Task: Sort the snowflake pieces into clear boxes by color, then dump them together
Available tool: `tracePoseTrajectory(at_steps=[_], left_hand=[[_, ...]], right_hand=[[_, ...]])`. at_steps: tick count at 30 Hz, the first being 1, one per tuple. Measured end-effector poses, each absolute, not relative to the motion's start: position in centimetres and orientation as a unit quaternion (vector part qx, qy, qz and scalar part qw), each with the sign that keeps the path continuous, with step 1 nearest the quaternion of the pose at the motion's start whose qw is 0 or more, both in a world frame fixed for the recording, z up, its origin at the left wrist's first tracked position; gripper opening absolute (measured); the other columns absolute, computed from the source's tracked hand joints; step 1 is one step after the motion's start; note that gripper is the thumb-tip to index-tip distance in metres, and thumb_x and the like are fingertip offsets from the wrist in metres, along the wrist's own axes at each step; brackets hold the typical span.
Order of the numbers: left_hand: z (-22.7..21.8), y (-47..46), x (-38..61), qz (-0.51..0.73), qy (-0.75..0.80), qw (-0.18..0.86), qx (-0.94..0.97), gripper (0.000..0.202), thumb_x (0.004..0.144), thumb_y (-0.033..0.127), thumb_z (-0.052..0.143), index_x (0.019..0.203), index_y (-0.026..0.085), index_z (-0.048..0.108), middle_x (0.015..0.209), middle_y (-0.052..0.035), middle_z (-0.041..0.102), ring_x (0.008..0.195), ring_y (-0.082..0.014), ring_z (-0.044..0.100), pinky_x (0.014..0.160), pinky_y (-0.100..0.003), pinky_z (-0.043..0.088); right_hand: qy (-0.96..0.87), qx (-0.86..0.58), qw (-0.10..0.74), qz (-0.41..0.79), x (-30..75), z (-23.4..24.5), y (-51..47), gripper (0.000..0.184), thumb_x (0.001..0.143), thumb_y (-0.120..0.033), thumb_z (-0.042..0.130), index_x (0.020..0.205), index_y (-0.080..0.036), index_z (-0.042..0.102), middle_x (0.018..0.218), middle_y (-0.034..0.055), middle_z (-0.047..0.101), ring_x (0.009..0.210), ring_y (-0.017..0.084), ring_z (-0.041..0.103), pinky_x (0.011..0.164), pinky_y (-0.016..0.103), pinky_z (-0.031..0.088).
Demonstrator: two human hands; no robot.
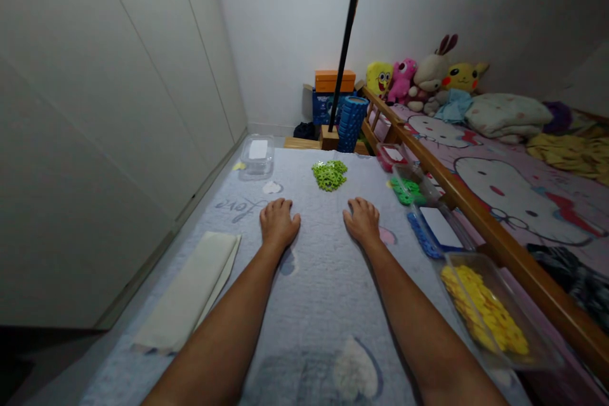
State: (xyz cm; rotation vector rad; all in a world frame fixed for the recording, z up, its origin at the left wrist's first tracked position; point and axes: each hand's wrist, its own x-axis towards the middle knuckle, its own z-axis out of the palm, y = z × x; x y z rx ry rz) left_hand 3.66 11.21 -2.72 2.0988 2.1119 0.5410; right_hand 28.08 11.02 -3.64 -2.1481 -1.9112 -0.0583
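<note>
In the head view, the left hand (279,222) is being rested palm down on the cloth-covered surface (314,304), nearer the person than the light-green pile (329,175) and to its left. The right hand (362,221) is being rested likewise, nearer and to the pile's right. Both arms are being stretched forward, with fingers being pointed ahead, slightly bent, and thumbs being turned inward.

The light-green pile is being laid out as a low, roughly round heap; no single direction or long axis can be made out. To its right, a red container (382,155), a green-filled container (431,187), a blue-filled container (465,238) and a yellow-filled container (528,317) are being lined up toward the person. Left of the pile, a clear container (257,168) is being seen; nearer, a folded cloth (190,292).

Each grip is being held loosely open, only the surface being touched.
</note>
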Motion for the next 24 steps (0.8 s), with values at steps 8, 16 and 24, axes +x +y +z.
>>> tracePoseTrajectory(at_steps=[8,16,24], left_hand=[[-1.2,11.1,4.1,0.124,0.696,0.054,0.705,0.042,0.093,0.035,0.054,0.132,0.02,0.063,0.142,-0.0127,0.062,0.134,-0.032,0.053,0.109,-0.047,0.043],[1.2,16.1,0.3,0.098,0.685,-0.012,0.722,0.046,0.09,0.026,0.058,0.135,0.019,0.062,0.158,-0.0139,0.049,0.135,-0.0336,0.053,0.108,-0.045,0.047],[1.5,21.5,-2.9,0.096,0.703,-0.011,0.705,0.056,0.089,0.022,0.06,0.145,0.017,0.056,0.174,-0.0145,0.021,0.136,-0.0341,0.055,0.108,-0.041,0.048]], right_hand=[[-0.669,-0.73,0.137,-0.039,27.9,-3.7,10.8,0.039,0.101,-0.034,0.051,0.135,-0.019,0.064,0.147,0.0134,0.059,0.133,0.03,0.049,0.111,0.042,0.034],[-0.674,-0.722,0.138,-0.069,27.5,-3.9,10.6,0.04,0.101,-0.031,0.05,0.137,-0.016,0.062,0.146,0.0148,0.059,0.132,0.031,0.049,0.11,0.044,0.034],[-0.676,-0.72,0.135,-0.077,27.4,-3.9,10.4,0.038,0.1,-0.031,0.049,0.134,-0.017,0.062,0.145,0.0155,0.059,0.13,0.03,0.048,0.109,0.042,0.033]])
